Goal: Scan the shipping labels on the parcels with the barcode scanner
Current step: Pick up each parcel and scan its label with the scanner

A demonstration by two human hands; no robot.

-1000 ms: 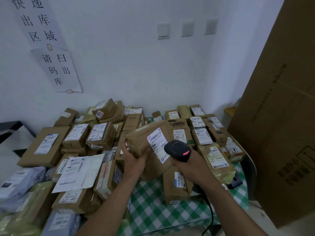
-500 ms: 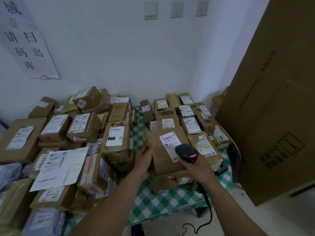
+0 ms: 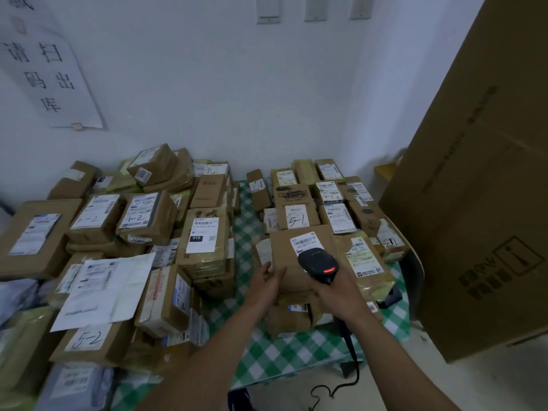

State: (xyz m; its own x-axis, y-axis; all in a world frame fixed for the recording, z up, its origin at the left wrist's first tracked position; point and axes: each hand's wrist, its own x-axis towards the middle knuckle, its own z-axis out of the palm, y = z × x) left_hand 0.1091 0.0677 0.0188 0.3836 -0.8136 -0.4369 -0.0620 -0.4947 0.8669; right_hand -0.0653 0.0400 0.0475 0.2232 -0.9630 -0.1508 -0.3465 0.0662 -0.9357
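Counted two bare hands, both reaching in from the near edge. Found the left hand (image 3: 264,284) at the near-left corner of one brown parcel (image 3: 283,256), thumb on top and fingers against its side, pinching that corner. Found the right hand (image 3: 336,293) just to the right, fingers wrapped tight round the handle of the single black barcode scanner (image 3: 318,262). Noted one red light glowing on the scanner's head, held over the near end of the parcel's one white shipping label (image 3: 305,241). Traced one black cable (image 3: 353,366) curling down from the handle toward the near floor. Saw the parcel lying flat atop a short stack on the green-checked tablecloth (image 3: 267,357). To the left, spotted one loose white sheet (image 3: 109,289) over a box marked 5-2 (image 3: 89,341). Farther back, made out one box marked 5-1 (image 3: 296,219), one label reading 010 (image 3: 203,235), and dozens more parcels, too many to count surely. At the right, noted one tall cardboard carton (image 3: 480,203). On the far wall, counted one paper sign (image 3: 50,75) and three switch plates (image 3: 315,8).
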